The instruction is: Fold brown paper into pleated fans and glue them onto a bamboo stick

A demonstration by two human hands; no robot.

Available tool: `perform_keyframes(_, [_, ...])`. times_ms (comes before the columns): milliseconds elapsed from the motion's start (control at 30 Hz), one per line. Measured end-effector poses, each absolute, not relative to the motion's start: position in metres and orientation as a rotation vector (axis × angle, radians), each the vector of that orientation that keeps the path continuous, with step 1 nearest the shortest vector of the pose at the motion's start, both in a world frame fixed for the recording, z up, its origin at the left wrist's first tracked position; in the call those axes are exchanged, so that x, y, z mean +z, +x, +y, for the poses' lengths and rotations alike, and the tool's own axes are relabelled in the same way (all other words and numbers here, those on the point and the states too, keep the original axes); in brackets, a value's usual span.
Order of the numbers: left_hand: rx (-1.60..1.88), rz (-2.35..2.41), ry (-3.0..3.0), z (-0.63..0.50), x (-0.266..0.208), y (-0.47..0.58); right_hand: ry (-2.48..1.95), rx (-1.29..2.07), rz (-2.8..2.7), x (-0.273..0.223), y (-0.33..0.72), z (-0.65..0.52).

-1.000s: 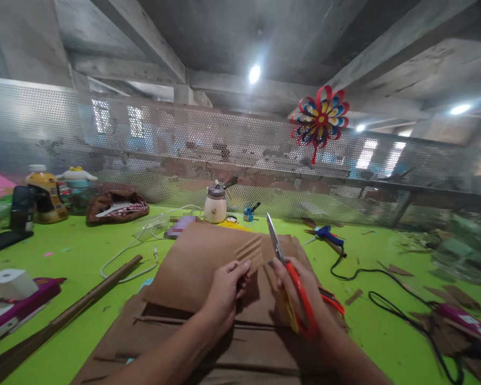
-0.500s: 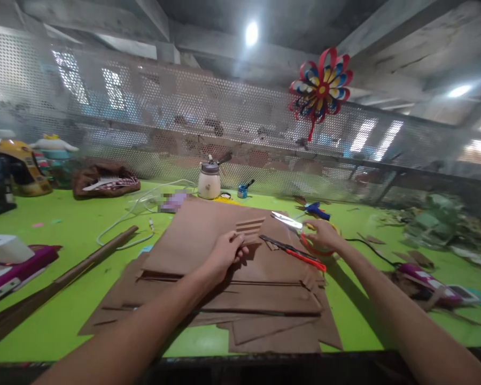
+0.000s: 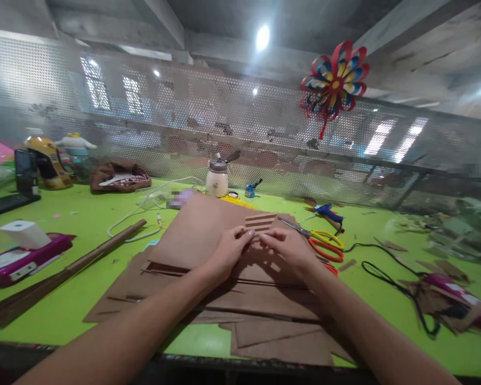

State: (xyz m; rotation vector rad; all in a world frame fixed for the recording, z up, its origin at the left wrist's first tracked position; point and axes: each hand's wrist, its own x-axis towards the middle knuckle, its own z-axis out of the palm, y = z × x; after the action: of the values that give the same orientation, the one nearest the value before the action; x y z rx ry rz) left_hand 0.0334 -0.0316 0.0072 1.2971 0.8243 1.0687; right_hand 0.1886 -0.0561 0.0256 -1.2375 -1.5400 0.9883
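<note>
My left hand [image 3: 231, 250] is closed in a pinch above the stack of brown cardboard sheets [image 3: 192, 230]. Close to its fingertips, my right hand [image 3: 288, 248] pinches too. Whatever is between the fingers is too small to make out. Just beyond the fingertips, several narrow brown cardboard strips [image 3: 260, 220] lie side by side on the top sheet. Scissors with yellow and orange handles [image 3: 326, 239] rest to the right of my right hand, blades pointing left. A second pair of scissors with red-orange handles [image 3: 329, 266] is mostly hidden behind the right hand and wrist.
On the green table [image 3: 208, 342], a blue glue gun [image 3: 329, 213] lies back right. A lidded jar [image 3: 217, 179] and a small blue bottle [image 3: 250, 190] stand behind the stack. Purple power strips [image 3: 32, 259] lie left and right. A long brown roll [image 3: 104, 248] and white cable are left.
My right hand has let go of the yellow-and-orange scissors, leaving them on the right, and has moved left to meet my left hand. The view has shifted slightly.
</note>
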Motion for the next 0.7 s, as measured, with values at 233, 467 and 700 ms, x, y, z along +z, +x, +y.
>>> perform_keyframes(233, [1.064, 0.745, 1.24, -0.033, 0.013, 0.03, -1.107, 1.235, -1.485, 0.015, 0.194, -0.07])
perform_keyframes(467, [1.034, 0.895, 1.382, -0.03, 0.01, 0.032, -1.072, 1.348, -1.416, 0.014, 0.197, -0.072])
perform_keyframes(700, [1.09, 0.976, 1.42, -0.036, 0.013, 0.036, -1.093, 1.297, -1.272, 0.01, 0.193, -0.069])
